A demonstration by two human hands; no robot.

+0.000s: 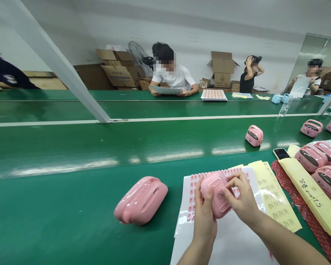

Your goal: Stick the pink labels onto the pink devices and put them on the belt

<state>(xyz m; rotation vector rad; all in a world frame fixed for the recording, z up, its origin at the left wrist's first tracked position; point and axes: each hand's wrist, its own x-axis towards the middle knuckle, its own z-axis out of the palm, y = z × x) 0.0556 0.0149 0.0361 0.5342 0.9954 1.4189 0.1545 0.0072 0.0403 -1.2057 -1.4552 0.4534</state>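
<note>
Two bare hands are gripping one glossy pink plastic device (216, 193) just above a white sticker sheet (188, 224). The left hand (204, 217) is curling its fingers around the device's near edge, while the right hand (241, 195) is closing its fingers on the opposite side, so the device is sitting firmly between both sets of fingers. Rows of small peach labels are showing on the sheet just beneath the fingers, though their printing is probably too small to read from this view. A second pink device (140, 200) is lying on the green conveyor belt (57, 198) to the left of the left hand's fingers, and a third pink device (254, 135) is resting farther ahead of them. To the right of the right hand's fingers, yellow label sheets (276, 198) are overlapping the sticker sheet, and a handwritten yellow card (310, 191) is lying on red mesh wrapping (306, 224). A pile of pink devices (317, 158) and a smartphone (281, 154) are sitting beyond that card. Well ahead of the fingers, a co-worker (173, 71) is holding a sheet at a far bench.
</note>
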